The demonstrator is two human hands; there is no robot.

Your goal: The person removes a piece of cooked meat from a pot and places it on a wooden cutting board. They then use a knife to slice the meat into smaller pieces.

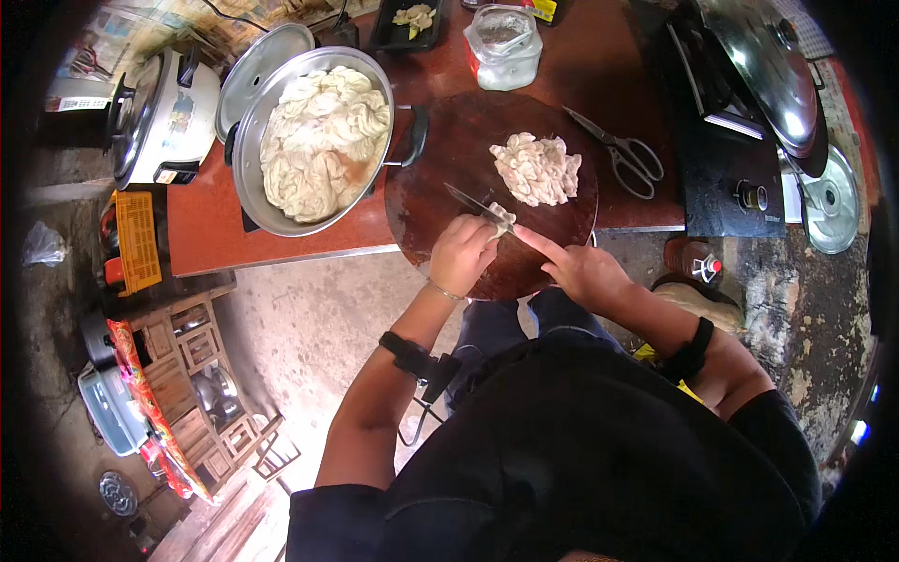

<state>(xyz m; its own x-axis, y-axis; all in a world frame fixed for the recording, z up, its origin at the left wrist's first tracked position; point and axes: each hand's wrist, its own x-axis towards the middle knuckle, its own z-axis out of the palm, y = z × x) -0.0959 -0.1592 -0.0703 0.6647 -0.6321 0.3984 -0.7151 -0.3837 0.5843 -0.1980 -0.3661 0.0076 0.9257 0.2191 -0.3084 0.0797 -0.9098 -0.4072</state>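
My right hand (586, 274) grips a kitchen knife (469, 201), its index finger stretched along the blade. The blade points to the upper left over a round wooden chopping board (439, 154). Beside the blade, my left hand (460, 254) pinches a small pale piece of what looks like offal (503, 213) against the board. A heap of similar cut pieces (536, 169) lies farther up on the board. To the left, a large steel pot (241, 151) holds a mass of pale, folded, intestine-like offal (319, 151). The knife's handle is hidden in my right hand.
Kitchen scissors (627, 158) lie right of the board on the red table (211, 242). A plastic tub (502, 53) and a black tray (383, 42) stand at the back. A white electric cooker (184, 119) is left of the pot; a black stove (734, 190) is at right.
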